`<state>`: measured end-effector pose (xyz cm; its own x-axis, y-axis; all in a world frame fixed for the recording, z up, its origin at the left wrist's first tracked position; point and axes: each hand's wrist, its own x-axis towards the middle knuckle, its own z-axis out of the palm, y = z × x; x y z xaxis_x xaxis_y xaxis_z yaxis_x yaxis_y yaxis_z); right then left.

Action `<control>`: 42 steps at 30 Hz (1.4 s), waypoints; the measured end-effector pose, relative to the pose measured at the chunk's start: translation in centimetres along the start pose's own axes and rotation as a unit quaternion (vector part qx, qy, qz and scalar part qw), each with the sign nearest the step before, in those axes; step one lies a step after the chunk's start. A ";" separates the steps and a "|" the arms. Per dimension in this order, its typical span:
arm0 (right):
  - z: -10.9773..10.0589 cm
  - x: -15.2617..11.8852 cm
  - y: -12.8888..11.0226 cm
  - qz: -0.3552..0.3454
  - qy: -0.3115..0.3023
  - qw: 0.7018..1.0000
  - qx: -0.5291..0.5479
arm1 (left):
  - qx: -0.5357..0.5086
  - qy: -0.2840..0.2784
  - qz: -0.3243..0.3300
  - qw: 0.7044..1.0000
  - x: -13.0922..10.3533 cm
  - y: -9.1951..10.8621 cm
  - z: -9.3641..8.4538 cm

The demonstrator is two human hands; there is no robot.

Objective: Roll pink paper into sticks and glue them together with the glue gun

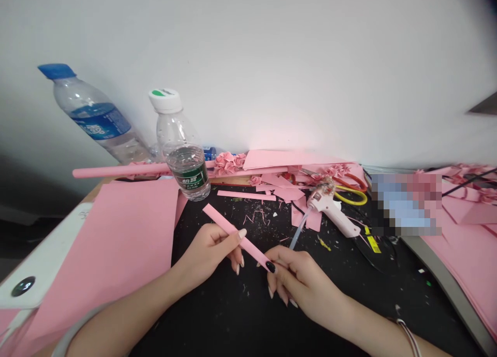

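A narrow pink paper strip [254, 251] slants down to the right between my two hands, above the black mat [229, 315]. Around its middle, my left hand [217, 248] pinches it between thumb and fingers. The lower right end is held by my right hand [289, 274], whose thumb has a black nail. Another thin pink strip [246, 195] lies on the mat behind. A white glue gun [334, 212] with a clear glue stick rests to the right, beside yellow-handled scissors [351, 195].
Two bottles, one white-capped [184, 155] and one blue-capped [97, 118], stand at the back left. Pink sheets [128, 232] lie left, next to a white device [42, 258]. Paper roses [229, 162] and scraps line the wall. More pink paper [466, 258] lies right.
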<state>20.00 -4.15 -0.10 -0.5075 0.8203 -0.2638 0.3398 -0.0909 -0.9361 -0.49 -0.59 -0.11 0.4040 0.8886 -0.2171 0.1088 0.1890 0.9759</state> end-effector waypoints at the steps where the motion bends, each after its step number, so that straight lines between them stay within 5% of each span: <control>1: 0.0 0.0 0.1 0.000 -0.003 1.000 0.002 | 0.001 0.001 0.001 1.000 0.0 0.0 0.0; 33: 0.1 -0.1 0.0 0.007 -0.009 0.997 0.070 | -0.028 0.011 -0.015 0.999 0.2 -0.1 0.0; 42: 0.0 -0.3 -0.7 0.002 -0.019 0.998 -0.060 | -0.049 -0.092 0.014 0.994 -0.5 -0.2 0.2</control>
<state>19.87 -4.34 0.62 -0.5344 0.7983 -0.2777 0.4325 -0.0241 -0.9013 -0.52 -1.14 -0.17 0.5657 0.8043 -0.1820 0.0096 0.2143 0.9767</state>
